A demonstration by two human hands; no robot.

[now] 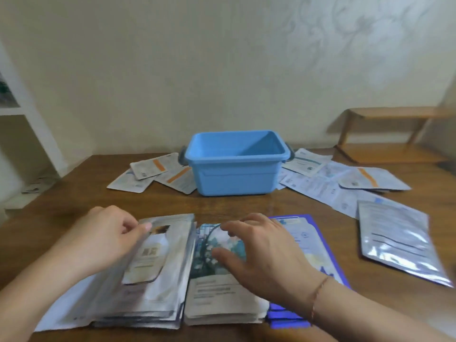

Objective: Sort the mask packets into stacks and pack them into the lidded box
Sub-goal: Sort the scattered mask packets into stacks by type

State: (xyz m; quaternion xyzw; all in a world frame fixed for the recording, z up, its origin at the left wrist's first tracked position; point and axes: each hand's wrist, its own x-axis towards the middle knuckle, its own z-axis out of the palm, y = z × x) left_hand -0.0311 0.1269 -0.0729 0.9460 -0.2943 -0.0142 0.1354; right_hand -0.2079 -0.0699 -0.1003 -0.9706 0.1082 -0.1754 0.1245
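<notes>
- Where the wooden table (308,208) meets the bottom of the frame, three stacks of mask packets lie side by side: a silver stack (148,304) at lower left, a middle stack (217,292) with a floral print, and a purple-edged stack (318,243) to the right.
- Left hand (103,240) — thumb and fingers pinch a small pale packet (148,257) over the silver stack.
- Right hand (264,255) — fingers curved and spread above the middle stack; contact unclear, motion blur.
- Right of frame: a silver packet (397,243) lies alone.
- Centre, farther back: the blue box (234,174), lid off.
- Loose packets left of the box (158,174) and right of it (333,178), some overlapping.
</notes>
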